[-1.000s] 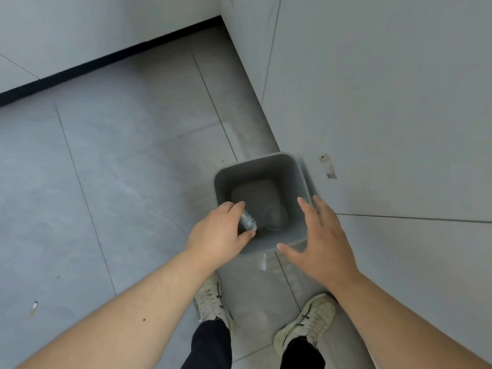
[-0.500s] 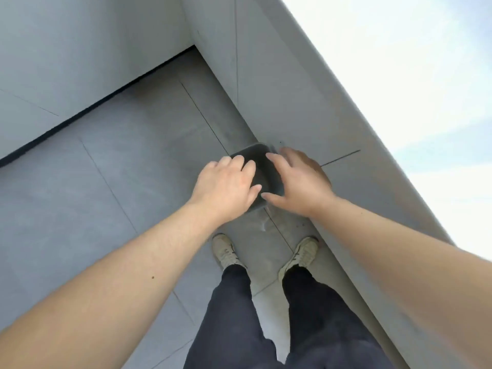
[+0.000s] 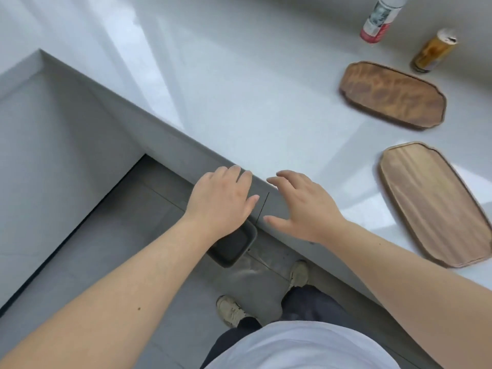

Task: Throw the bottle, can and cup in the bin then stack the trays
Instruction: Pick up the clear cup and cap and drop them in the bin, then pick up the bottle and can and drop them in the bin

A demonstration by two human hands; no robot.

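My left hand [image 3: 222, 199] and my right hand [image 3: 303, 203] hover side by side over the counter's front edge, both empty with fingers apart. The grey bin [image 3: 234, 246] stands on the floor below them, partly hidden under my left wrist. On the white counter lie a dark wooden tray [image 3: 391, 94] and, nearer, a light wooden tray [image 3: 436, 203]. A bottle with a red and white label [image 3: 379, 18] and a yellow can [image 3: 432, 51] stand upright at the far right, beyond the dark tray.
The white counter [image 3: 239, 83] stretches ahead and right; its grey front face [image 3: 170, 145] drops to the tiled floor [image 3: 111, 235]. My two shoes [image 3: 231, 310] stand beside the bin. A grey wall closes the left side.
The view has swung up from the bin to the counter. A small item that my left hand held over the bin is gone from it. Both hands have risen to counter height.
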